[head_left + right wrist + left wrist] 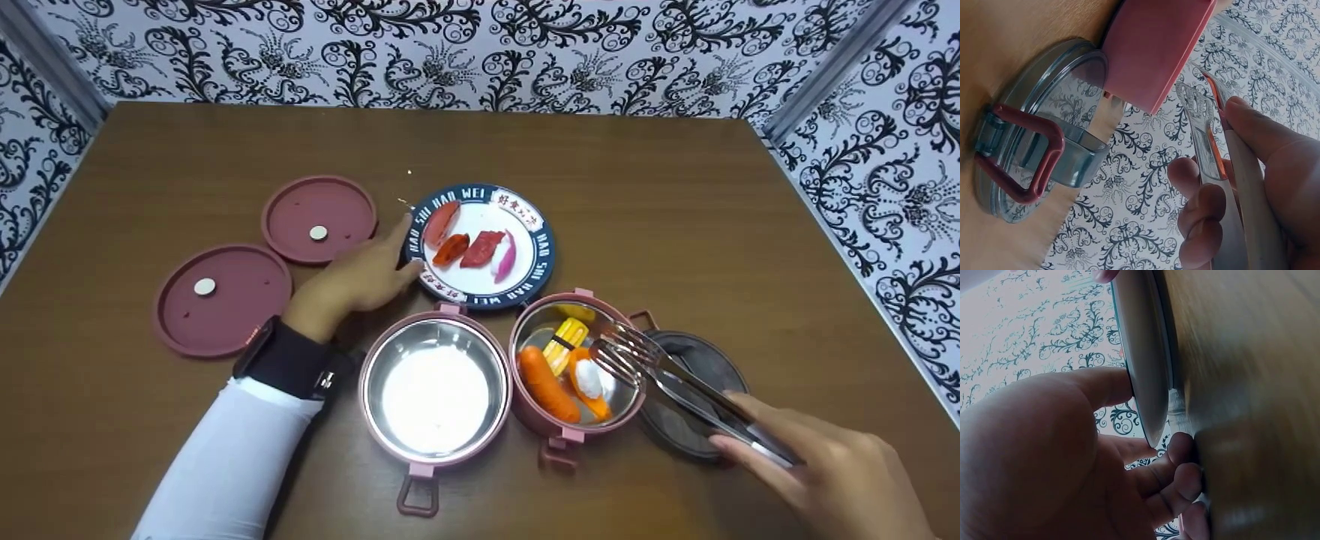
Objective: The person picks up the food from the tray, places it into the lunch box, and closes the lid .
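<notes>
My left hand (367,274) holds the left rim of a blue-edged plate (544,259), thumb and forefinger spread along it. In the left wrist view its other fingers curl near the tabletop. On that plate lie several toy foods, including a red meat slice (482,249) and a purple-and-white piece (506,259). My right hand (832,457) grips metal fork-tipped tongs (1252,214). In the head view their tips are over the right side of a pink pot (527,416). Inside it are an orange sausage (550,386), a yellow banded piece (566,341) and an orange-and-white piece (591,379).
A second pink pot (442,397) with a bare steel inside stands left of the food pot. To the right lies a dark clear lid (1055,107) with a pink clasp. Two reddish round lids (225,322) (341,214) lie at left. Patterned walls (435,60) border the table.
</notes>
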{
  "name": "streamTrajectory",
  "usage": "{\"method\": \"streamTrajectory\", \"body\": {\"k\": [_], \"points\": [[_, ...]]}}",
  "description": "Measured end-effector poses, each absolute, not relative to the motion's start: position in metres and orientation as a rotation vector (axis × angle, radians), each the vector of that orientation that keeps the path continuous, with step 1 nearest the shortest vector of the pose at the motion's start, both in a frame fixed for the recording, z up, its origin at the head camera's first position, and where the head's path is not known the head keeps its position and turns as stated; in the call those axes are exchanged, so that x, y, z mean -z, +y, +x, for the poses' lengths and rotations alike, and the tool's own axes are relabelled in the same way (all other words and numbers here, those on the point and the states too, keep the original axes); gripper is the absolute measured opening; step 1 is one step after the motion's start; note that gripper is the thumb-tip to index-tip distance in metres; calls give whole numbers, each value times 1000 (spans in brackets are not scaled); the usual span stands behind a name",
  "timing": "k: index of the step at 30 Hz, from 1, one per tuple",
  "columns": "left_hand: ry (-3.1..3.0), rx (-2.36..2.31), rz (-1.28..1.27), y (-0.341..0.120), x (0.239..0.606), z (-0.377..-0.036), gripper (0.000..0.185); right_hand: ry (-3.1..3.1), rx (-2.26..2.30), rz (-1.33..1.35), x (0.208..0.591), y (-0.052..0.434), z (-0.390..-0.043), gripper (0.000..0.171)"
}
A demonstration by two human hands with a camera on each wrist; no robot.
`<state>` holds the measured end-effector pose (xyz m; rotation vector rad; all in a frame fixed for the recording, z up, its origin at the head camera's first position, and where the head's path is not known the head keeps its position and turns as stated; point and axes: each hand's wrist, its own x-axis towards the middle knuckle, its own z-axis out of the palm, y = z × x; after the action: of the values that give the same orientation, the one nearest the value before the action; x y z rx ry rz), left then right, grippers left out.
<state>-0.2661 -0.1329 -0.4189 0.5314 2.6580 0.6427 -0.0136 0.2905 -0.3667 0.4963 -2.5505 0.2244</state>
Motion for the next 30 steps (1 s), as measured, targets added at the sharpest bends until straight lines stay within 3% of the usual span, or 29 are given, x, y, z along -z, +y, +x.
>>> {"method": "streamTrajectory", "body": {"k": [9,14,30], "points": [[2652,-646,519,-134,419,-265,82,-2585,-218,497,362,282,-23,45],[2648,-658,510,-133,419,-266,83,-2624,-216,454,358,273,-33,50],[2635,-668,513,-133,416,-264,81,-2608,-188,660,346,238,-104,42]]}}
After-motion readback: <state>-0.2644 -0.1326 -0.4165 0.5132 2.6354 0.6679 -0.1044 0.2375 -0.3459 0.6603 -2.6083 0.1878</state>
